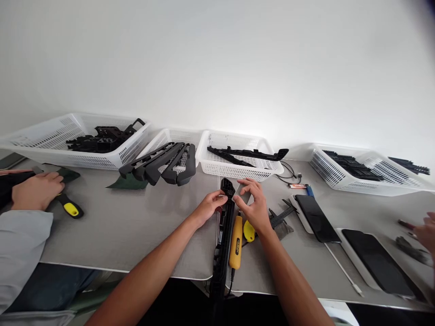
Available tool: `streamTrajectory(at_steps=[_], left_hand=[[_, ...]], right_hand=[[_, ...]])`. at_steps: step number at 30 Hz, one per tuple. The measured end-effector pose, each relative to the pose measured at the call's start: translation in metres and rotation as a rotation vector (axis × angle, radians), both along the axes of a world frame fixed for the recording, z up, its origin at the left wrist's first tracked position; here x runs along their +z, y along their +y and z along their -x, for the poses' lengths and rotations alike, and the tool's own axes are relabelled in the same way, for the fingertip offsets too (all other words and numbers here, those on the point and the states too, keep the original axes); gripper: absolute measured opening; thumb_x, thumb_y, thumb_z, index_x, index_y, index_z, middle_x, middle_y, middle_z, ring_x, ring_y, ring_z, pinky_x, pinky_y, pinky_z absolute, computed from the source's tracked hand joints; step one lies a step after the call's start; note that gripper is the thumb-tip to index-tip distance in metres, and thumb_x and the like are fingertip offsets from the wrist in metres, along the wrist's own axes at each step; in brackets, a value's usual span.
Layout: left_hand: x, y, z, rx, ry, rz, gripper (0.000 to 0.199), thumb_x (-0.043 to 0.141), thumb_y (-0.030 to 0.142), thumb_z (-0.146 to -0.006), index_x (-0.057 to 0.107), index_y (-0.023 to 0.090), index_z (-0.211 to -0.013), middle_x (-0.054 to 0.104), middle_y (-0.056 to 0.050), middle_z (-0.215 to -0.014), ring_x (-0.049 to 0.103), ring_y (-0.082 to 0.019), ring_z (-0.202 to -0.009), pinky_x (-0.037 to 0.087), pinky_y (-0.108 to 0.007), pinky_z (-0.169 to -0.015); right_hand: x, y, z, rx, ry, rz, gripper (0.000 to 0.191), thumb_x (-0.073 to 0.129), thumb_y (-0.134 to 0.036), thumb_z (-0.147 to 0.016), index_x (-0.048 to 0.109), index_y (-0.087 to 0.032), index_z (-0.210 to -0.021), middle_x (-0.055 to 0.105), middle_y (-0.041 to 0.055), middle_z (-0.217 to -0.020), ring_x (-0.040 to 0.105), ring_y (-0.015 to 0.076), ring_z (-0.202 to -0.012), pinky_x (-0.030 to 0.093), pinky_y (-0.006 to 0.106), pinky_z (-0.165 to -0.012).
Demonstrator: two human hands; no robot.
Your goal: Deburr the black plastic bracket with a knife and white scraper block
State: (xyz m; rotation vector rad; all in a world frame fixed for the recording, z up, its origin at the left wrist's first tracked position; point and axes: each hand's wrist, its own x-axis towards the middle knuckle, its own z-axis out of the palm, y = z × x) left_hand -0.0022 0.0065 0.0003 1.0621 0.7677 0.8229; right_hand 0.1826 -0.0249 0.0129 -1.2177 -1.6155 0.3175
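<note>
A long black plastic trim piece (222, 240) runs from the tabletop down over the near edge, its ribbed inner side facing up. My left hand (211, 206) grips it near its upper end, thumb on top. My right hand (253, 203) pinches the flat metal blade of a putty knife (249, 232) against that same end; the knife's yellow and black handle shows beneath the wrist. Just right of the trim lies a corded tool with a yellow handle (236, 244), its tip close to the blade.
White baskets (234, 171) of black plastic parts line the wall. Dark calipers (282, 217), phones (316, 217) and a cable lie to the right. At left, a co-worker's hand (37, 190) is by another putty knife (71, 208); another person's hand (428, 231) shows at right.
</note>
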Motion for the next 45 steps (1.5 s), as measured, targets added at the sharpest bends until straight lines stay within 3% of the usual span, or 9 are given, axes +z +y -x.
streamTrajectory(at_steps=[4,8,15,24,32,35,38,40,45], left_hand=[[-0.001,0.001,0.000,-0.056,-0.011,-0.009,0.047,0.081,0.059,-0.077,0.067,0.019,-0.097,0.061,0.001,-0.082,0.058,-0.016,-0.076,0.043,-0.028,-0.070],[-0.007,0.001,-0.001,-0.026,0.034,-0.092,0.053,0.083,0.061,-0.074,0.069,0.018,-0.100,0.065,-0.002,-0.089,0.059,-0.019,-0.087,0.043,-0.030,-0.078],[-0.010,0.001,-0.002,-0.011,0.048,-0.098,0.054,0.082,0.063,-0.075,0.072,0.018,-0.101,0.067,-0.003,-0.091,0.059,-0.021,-0.090,0.042,-0.031,-0.082],[-0.014,0.003,-0.001,0.048,0.016,-0.019,0.054,0.081,0.061,-0.078,0.073,0.018,-0.110,0.070,-0.003,-0.092,0.062,-0.021,-0.090,0.043,-0.031,-0.079],[-0.008,0.003,0.000,0.061,-0.032,-0.008,0.053,0.083,0.059,-0.077,0.072,0.018,-0.108,0.074,-0.006,-0.106,0.065,-0.027,-0.107,0.047,-0.035,-0.092],[-0.006,0.002,0.000,0.072,-0.057,0.021,0.051,0.084,0.058,-0.076,0.072,0.018,-0.105,0.075,-0.006,-0.100,0.066,-0.027,-0.105,0.048,-0.036,-0.091],[-0.005,0.002,0.000,0.089,-0.081,0.032,0.045,0.083,0.053,-0.078,0.072,0.018,-0.104,0.075,-0.005,-0.096,0.066,-0.027,-0.105,0.048,-0.035,-0.092],[-0.006,0.003,0.000,0.089,-0.073,0.027,0.040,0.081,0.051,-0.080,0.073,0.019,-0.102,0.075,-0.004,-0.094,0.067,-0.027,-0.105,0.048,-0.035,-0.092],[-0.011,0.004,-0.003,0.038,-0.091,0.094,0.042,0.074,0.059,-0.080,0.068,0.018,-0.087,0.071,-0.002,-0.080,0.067,-0.024,-0.081,0.052,-0.036,-0.078]], right_hand=[[-0.005,0.002,0.003,-0.042,-0.018,-0.039,0.012,0.066,-0.033,-0.092,0.060,-0.024,-0.096,0.063,0.0099,-0.138,0.041,0.0315,-0.145,0.035,0.059,-0.118],[-0.006,0.002,0.004,0.027,0.017,-0.018,0.007,0.059,-0.027,-0.093,0.061,-0.024,-0.100,0.064,0.0092,-0.138,0.039,0.0297,-0.149,0.035,0.058,-0.119],[-0.008,0.004,0.000,0.140,0.316,0.107,0.027,0.050,-0.013,-0.073,0.057,-0.025,-0.096,0.072,0.0084,-0.123,0.047,0.0275,-0.144,0.047,0.052,-0.111],[-0.006,-0.001,0.010,0.336,0.279,0.180,0.030,0.051,-0.011,-0.075,0.060,-0.025,-0.100,0.073,0.0061,-0.117,0.054,0.0243,-0.138,0.047,0.047,-0.111],[-0.011,0.000,0.015,0.134,0.234,0.241,0.036,0.063,-0.032,-0.089,0.060,-0.027,-0.125,0.057,0.0094,-0.145,0.056,0.0265,-0.130,0.057,0.038,-0.090],[-0.014,0.003,0.013,0.106,0.254,0.349,0.048,0.069,-0.047,-0.090,0.059,-0.024,-0.130,0.066,0.0088,-0.116,0.064,0.0212,-0.093,0.055,0.030,-0.069],[-0.013,0.004,0.011,0.159,0.304,0.442,0.051,0.069,-0.053,-0.091,0.058,-0.022,-0.129,0.054,-0.0031,-0.073,0.049,0.0126,-0.060,0.042,0.024,-0.053],[-0.011,0.004,0.011,0.176,0.369,0.460,0.052,0.070,-0.055,-0.090,0.057,-0.022,-0.128,0.045,-0.0068,-0.064,0.042,0.0113,-0.055,0.035,0.023,-0.049],[-0.005,0.004,0.010,0.056,0.507,0.416,0.054,0.074,-0.058,-0.086,0.054,-0.024,-0.123,0.048,-0.0081,-0.060,0.043,0.0120,-0.051,0.036,0.023,-0.045]])
